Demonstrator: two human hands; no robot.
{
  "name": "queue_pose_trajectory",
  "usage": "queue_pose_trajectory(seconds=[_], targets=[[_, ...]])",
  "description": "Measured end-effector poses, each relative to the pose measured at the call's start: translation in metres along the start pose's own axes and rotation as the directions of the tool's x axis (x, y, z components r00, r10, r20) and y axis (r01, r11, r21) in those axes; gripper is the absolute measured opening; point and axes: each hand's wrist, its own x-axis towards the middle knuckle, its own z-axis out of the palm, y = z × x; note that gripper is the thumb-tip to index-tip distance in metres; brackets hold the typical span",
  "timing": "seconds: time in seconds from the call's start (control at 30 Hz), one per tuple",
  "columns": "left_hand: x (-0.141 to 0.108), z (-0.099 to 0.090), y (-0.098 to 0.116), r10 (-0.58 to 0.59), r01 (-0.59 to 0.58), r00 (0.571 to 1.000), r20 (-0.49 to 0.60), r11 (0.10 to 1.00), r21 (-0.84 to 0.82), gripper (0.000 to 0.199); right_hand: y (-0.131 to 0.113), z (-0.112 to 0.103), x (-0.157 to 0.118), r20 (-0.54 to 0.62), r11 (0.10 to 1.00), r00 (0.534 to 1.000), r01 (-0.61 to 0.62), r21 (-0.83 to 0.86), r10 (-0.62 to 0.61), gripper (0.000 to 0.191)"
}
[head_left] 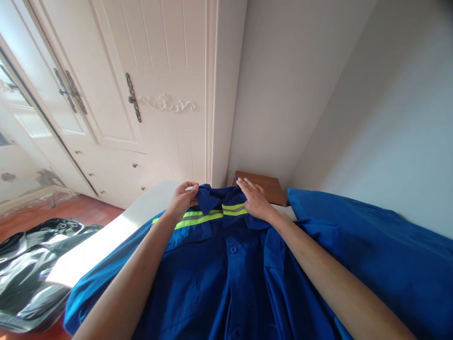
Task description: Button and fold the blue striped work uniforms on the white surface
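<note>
A blue button-front work shirt (212,255) with yellow-green and grey reflective stripes across its chest lies spread in front of me, its collar at the far end. My left hand (184,197) pinches the left side of the collar between thumb and fingers. At the collar's right side, my right hand (253,196) has its fingers fairly straight and close together, with a bit of blue cloth at the fingertips. Its thumb is mostly hidden. The front placket runs down the middle with its buttons showing.
White wardrobe doors (170,56) stand beyond the shirt. A brown wooden surface (267,186) sits in the corner. To the right lies a blue pillow-like thing (371,236). A white surface (95,245) extends at left, with a shiny black bag-like heap (38,269) on the reddish floor.
</note>
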Motion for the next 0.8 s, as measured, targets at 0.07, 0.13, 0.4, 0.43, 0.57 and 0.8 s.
queue_pose_trajectory(seconds=[0.07,0.13,0.4,0.43,0.57,0.8], targets=[[-0.001,0.0,0.002,-0.058,0.059,0.998,0.028,0.996,-0.059,0.046,0.004,0.006,0.001,-0.055,1.0,0.998,0.021,0.002,-0.021,0.092],[-0.001,0.001,0.004,-0.111,0.113,0.994,0.021,0.989,-0.098,0.042,0.007,0.012,0.002,-0.071,0.999,0.996,0.049,0.001,-0.049,0.093],[0.001,0.0,0.0,0.048,0.001,0.989,-0.139,0.944,0.33,0.04,0.007,0.011,-0.004,0.14,0.997,0.987,0.073,0.038,-0.078,0.089],[0.0,-0.001,-0.001,0.079,-0.029,0.991,-0.11,0.917,0.399,0.044,0.005,0.009,-0.004,0.158,0.997,0.984,0.078,0.02,-0.08,0.083],[-0.002,-0.003,-0.004,0.255,-0.237,0.965,0.063,0.741,0.628,0.052,0.001,-0.006,-0.004,0.194,0.996,0.978,0.08,-0.038,-0.071,0.046],[-0.003,-0.005,-0.002,0.248,-0.321,0.944,0.217,0.552,0.77,0.04,0.002,-0.029,0.0,0.119,1.0,0.993,-0.003,-0.029,0.007,0.044]])
